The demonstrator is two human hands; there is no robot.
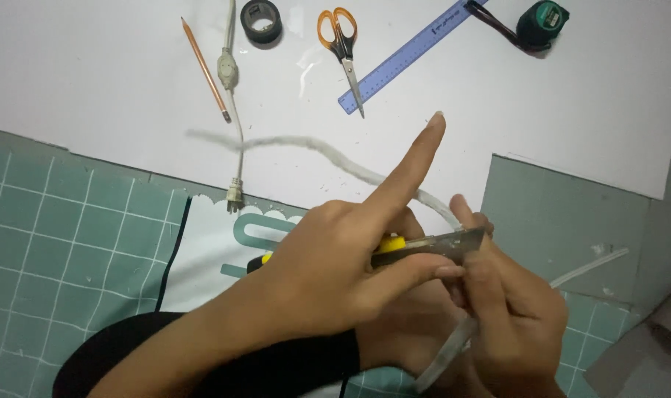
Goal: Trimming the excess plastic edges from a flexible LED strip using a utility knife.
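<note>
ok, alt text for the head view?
Two bare hands work a yellow utility knife against a translucent strip over a green cutting mat: left hand grips the knife, right hand holds the strip. Scissors, ruler, pencil behind.

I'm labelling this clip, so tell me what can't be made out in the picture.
Head view only:
- Utility knife: handle hidden inside the left hand.
- Clear tube: middle covered by the right hand, lower end cut off by the bottom edge.
- Ruler: markings too small.
- Tape measure: partly cropped at top.
</note>
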